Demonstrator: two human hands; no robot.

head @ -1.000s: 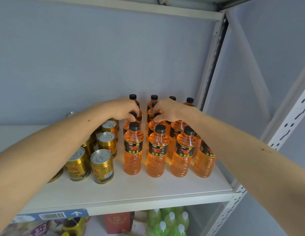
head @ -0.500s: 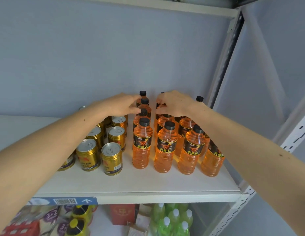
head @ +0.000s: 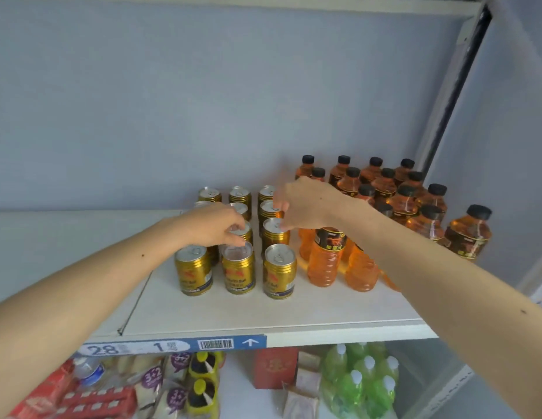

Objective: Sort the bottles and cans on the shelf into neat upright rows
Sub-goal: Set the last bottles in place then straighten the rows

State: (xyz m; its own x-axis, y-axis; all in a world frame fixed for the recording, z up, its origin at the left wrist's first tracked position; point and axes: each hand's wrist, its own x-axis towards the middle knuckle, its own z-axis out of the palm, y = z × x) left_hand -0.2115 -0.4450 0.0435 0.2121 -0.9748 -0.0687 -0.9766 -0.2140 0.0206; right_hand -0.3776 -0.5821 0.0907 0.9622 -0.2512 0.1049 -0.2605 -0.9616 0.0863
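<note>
Both hands (head: 215,226) (head: 306,204) curled over gold cans (head: 238,267), grip unclear; likely light, rigid, slick; best held by rims.

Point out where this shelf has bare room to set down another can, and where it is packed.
Free: the shelf left of the gold cans, out to the frame's edge, and the front strip between the front row and the shelf edge. Crowded: the orange bottles against the right wall, and the can block where the left hand and right hand work.

cans (head: 238,269) left — bottles (head: 384,189) right, on shelf (head: 294,316)
</note>
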